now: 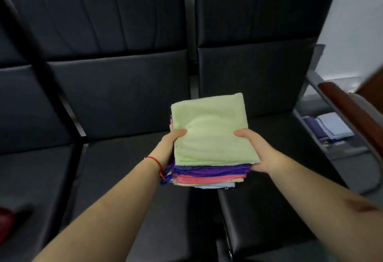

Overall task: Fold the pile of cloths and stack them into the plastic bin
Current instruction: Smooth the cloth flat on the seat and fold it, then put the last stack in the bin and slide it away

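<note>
1. Left hand [169, 147]: raised in front of the body, gripping the left side of a stack of folded cloths [209, 137]. Thumb lies on top, pointing right; the other fingers are hidden beneath.
2. Left wrist: carries a thin red string bracelet [154, 163]. Forearm bare, reaching up from the lower left.
3. Right hand [256, 147]: level with the left, gripping the right side of the same stack. Thumb on top, pointing left; the other fingers are hidden below.
4. Right forearm: bare, reaching from the lower right, with a reddish-brown mark [359, 206] near the elbow.
</note>
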The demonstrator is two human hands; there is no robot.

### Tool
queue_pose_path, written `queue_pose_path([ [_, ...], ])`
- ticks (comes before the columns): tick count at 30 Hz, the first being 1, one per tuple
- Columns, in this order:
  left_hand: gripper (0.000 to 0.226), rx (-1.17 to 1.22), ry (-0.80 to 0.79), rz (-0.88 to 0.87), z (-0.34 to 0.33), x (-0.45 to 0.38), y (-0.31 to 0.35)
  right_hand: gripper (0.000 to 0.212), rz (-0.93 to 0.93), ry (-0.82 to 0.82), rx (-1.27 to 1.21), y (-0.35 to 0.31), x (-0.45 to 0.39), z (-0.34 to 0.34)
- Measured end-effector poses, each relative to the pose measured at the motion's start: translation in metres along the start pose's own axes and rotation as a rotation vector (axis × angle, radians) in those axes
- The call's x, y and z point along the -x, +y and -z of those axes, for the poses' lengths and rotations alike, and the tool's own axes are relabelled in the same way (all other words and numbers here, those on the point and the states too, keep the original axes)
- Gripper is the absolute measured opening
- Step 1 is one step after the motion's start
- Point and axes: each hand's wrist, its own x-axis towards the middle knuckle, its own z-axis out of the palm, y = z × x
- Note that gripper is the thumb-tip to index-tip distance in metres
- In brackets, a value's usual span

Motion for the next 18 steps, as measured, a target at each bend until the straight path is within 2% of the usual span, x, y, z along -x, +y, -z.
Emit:
queue_pose_path([
  [3,0.035,-0.074,-0.056,0.061,-0.063,0.033,0.033,0.018,0.016,0.095,-0.062,-0.036,0.070,0.026],
  [7,0.031,-0.219,-0.165,0.093,-0.170,0.071,0.063,0.019,0.066,0.205,-0.122,-0.085,0.163,0.086],
  [12,0.030,-0.239,-0.271,0.139,-0.287,0.105,0.061,0.021,0.170,0.251,-0.201,-0.117,0.252,0.168],
  [14,0.035,-0.235,-0.318,0.168,-0.326,0.107,0.053,0.026,0.202,0.270,-0.212,-0.128,0.274,0.202],
  [18,0.037,-0.263,-0.390,0.171,-0.395,0.106,0.047,0.054,0.214,0.351,-0.199,-0.150,0.302,0.259],
])
